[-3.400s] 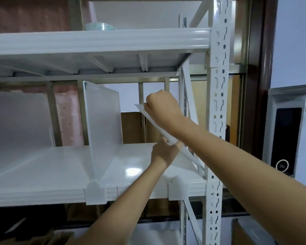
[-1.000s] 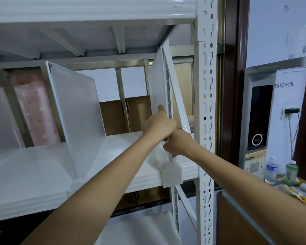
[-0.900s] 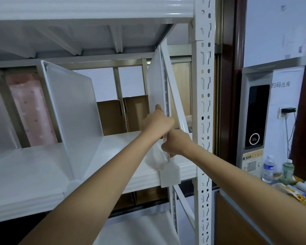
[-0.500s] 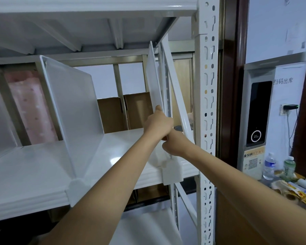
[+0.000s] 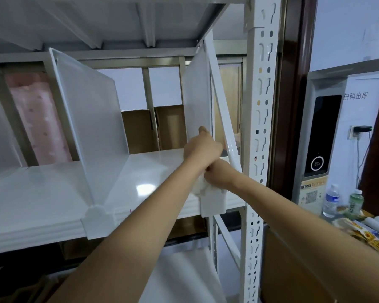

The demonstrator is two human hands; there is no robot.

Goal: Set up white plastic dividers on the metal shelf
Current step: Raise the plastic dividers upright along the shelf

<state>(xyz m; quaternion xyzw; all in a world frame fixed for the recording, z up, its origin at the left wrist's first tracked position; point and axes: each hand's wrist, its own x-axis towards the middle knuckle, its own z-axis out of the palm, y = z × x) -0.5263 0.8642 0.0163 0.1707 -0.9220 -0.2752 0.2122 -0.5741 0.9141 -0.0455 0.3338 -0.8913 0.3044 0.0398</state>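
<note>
Seating the end divider at the shelf's right post

Left hand [image 5: 202, 147] grips the translucent white plastic divider panel [image 5: 197, 95] above its fingers; right hand [image 5: 219, 174] pinches it lower, just above the white clip foot [image 5: 212, 203] on the white metal shelf [image 5: 53, 193]. Recommended: hold upright, press foot down squarely.

both hands [image 5: 202, 147] gripping upright divider [image 5: 197, 99]

Open shelf [image 5: 42, 193] bay between two upright dividers [image 5: 92, 119].
</note>
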